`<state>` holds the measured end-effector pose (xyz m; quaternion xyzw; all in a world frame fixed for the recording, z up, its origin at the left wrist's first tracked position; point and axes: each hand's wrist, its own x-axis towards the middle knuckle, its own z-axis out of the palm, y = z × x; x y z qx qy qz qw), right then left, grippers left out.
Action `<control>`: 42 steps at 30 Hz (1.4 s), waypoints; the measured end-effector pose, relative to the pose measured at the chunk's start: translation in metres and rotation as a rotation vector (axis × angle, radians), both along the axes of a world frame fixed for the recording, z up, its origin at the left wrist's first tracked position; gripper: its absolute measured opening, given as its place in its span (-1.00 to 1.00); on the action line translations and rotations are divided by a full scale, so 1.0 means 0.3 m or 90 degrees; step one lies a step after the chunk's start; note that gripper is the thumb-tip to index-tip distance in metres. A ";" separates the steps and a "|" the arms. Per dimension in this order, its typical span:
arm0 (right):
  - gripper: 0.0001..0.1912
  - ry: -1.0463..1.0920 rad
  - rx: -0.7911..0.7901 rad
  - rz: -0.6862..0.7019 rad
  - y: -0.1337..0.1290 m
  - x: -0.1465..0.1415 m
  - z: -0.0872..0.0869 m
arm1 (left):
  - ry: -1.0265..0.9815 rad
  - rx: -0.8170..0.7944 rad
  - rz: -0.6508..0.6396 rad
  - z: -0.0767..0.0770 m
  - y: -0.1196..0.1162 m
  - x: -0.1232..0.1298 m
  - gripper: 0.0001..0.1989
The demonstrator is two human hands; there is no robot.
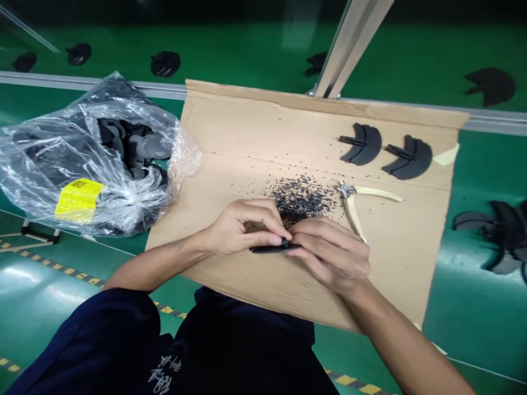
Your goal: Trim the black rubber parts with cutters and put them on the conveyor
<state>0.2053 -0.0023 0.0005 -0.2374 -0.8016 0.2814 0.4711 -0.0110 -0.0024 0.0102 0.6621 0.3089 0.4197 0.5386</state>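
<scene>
Between my two hands is a thin black plastic part (272, 249), seen nearly edge-on above the cardboard sheet (230, 126). My left hand (242, 225) pinches a small raised piece at the part's middle with thumb and forefinger. The right end of the part is gripped by the fingers of my right hand (333, 249). Just beyond my hands lies a heap of tiny black plastic bits (302, 195). Side cutters (349, 192) with cream handles rest to the right of the heap, handles spread. Two curved black parts (362, 144) lie farther back at the right.
A clear plastic bag (49, 148) of dark curved parts, bearing a yellow label (78, 200), stands at the left. More black parts (500, 233) are stacked at the right edge. A metal upright post (349, 49) rises behind the cardboard, by a glossy panel (247, 49).
</scene>
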 end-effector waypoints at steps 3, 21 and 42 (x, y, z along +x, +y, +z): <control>-0.88 0.000 0.013 -0.038 -0.003 -0.004 0.002 | -0.005 -0.050 -0.036 -0.004 0.003 -0.003 -0.58; -0.49 -0.643 -0.112 -0.275 0.139 0.297 0.064 | 0.098 0.027 0.185 -0.041 -0.025 0.020 -0.77; -0.79 0.000 -0.539 -0.013 0.071 0.107 0.080 | 0.088 0.121 0.190 -0.034 -0.008 0.004 -0.80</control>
